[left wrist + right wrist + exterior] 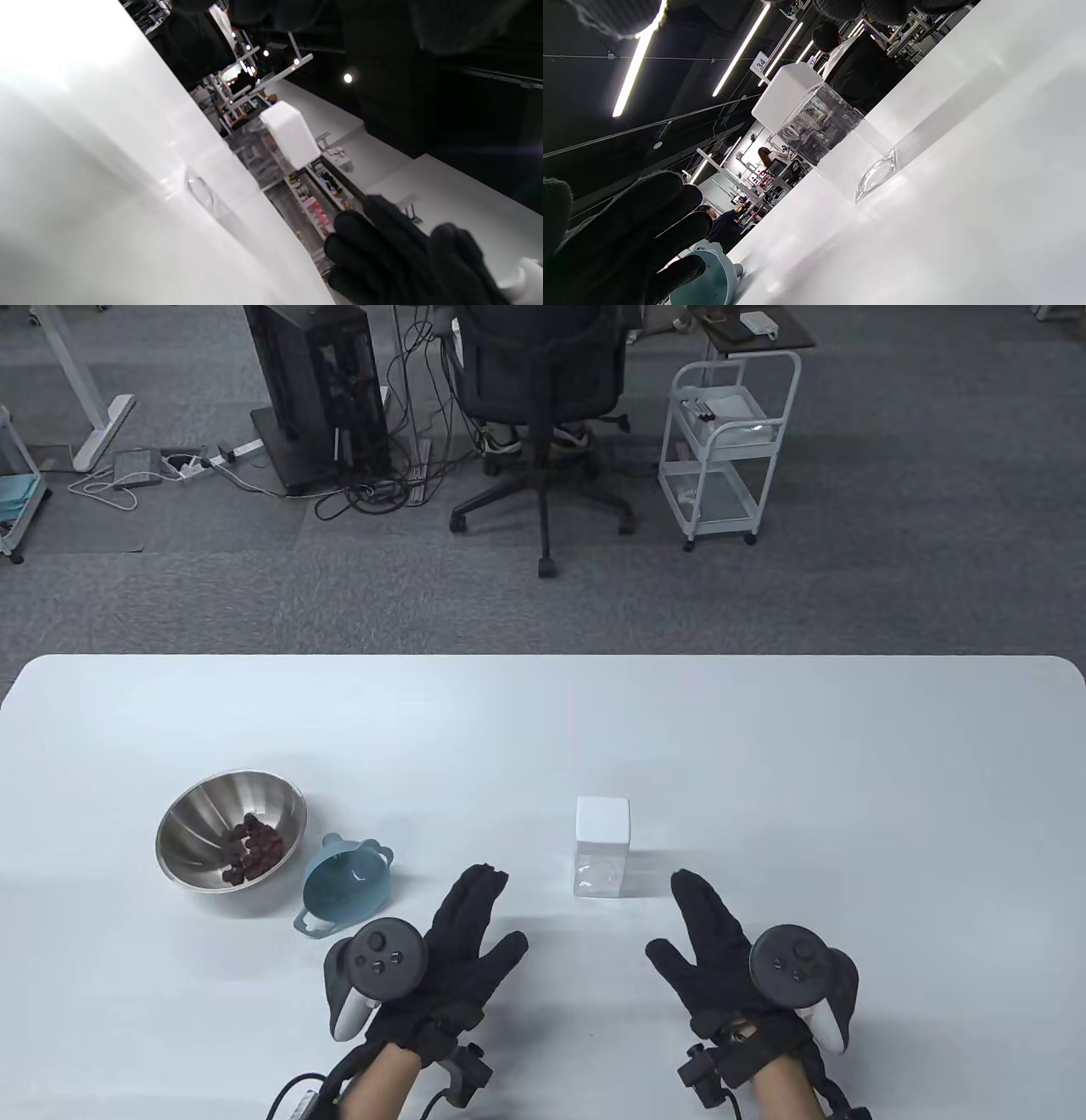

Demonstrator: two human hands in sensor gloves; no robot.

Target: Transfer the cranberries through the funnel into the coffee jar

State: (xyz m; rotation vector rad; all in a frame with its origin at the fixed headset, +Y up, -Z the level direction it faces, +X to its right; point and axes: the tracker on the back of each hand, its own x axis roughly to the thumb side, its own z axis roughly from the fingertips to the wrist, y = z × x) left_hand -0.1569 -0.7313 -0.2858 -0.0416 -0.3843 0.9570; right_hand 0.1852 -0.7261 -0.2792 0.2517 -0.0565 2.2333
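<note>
A steel bowl (pixel 229 830) holding dark red cranberries (pixel 252 848) stands at the table's left. A blue funnel (pixel 346 886) lies on its side next to it, also in the right wrist view (pixel 710 279). A clear square jar with a white lid (pixel 602 846) stands upright in the middle; it shows in the left wrist view (pixel 275 142) and the right wrist view (pixel 818 127). My left hand (pixel 462 950) lies flat and open between funnel and jar, holding nothing. My right hand (pixel 713 950) lies flat and open to the jar's right, holding nothing.
The white table (pixel 543 729) stretches wide behind the objects. Beyond its far edge stand an office chair (pixel 543 390), a white cart (pixel 730 441) and a computer tower (pixel 318 390) on the carpet.
</note>
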